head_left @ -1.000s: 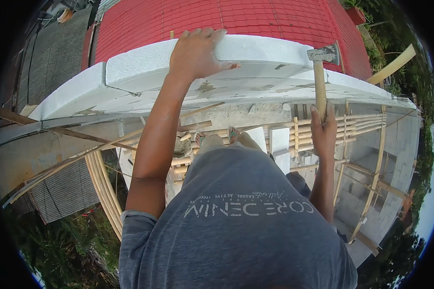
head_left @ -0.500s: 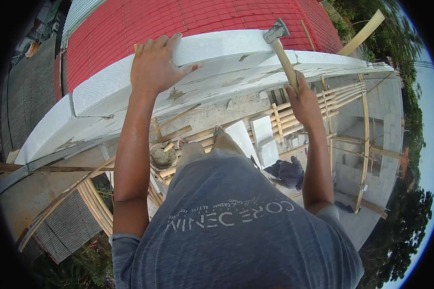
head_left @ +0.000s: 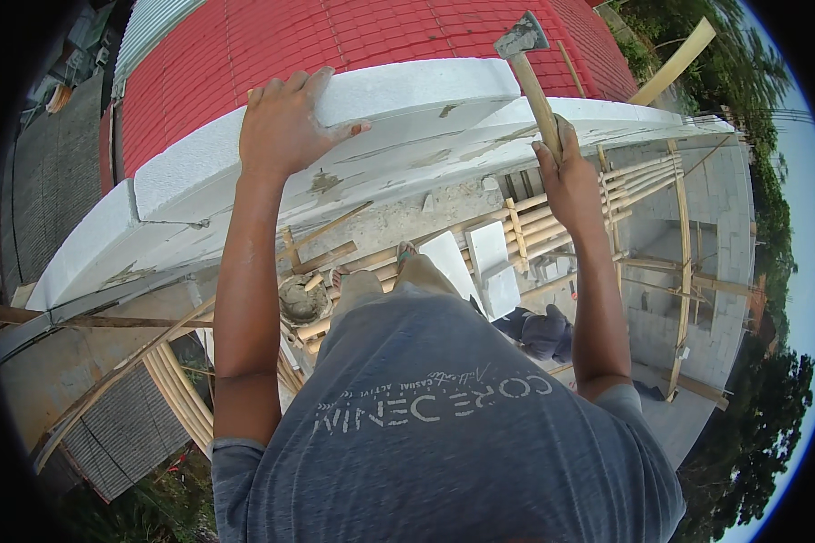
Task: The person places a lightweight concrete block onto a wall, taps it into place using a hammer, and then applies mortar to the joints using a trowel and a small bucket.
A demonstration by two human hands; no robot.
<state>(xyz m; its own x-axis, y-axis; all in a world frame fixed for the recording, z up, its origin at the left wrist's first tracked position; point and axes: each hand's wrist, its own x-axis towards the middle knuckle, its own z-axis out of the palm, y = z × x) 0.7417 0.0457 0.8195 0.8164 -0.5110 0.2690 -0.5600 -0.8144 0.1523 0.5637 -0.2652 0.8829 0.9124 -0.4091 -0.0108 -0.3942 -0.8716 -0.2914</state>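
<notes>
My left hand [head_left: 285, 124] grips the top of a long white building block [head_left: 417, 83] on the wall. Its fingers curl over the far edge and its thumb lies stretched along the near face. In my right hand [head_left: 572, 181] is a hatchet [head_left: 536, 89], held by its wooden handle. The metal head [head_left: 521, 36] is raised beyond the block's right end, apart from it. Another white block [head_left: 91, 240] adjoins on the left, with a seam between the two.
Red roof tiles [head_left: 380, 32] lie beyond the wall. Below me are bamboo poles [head_left: 552, 222], loose white blocks [head_left: 493, 262] and a bucket of mortar [head_left: 305, 299]. Another person [head_left: 545, 333] is lower down, near my right forearm. A plank [head_left: 675, 63] juts up at the far right.
The hatchet has risen slightly, its head now farther above the block's right end. My left hand keeps its place on the block. The person below has shifted a little.
</notes>
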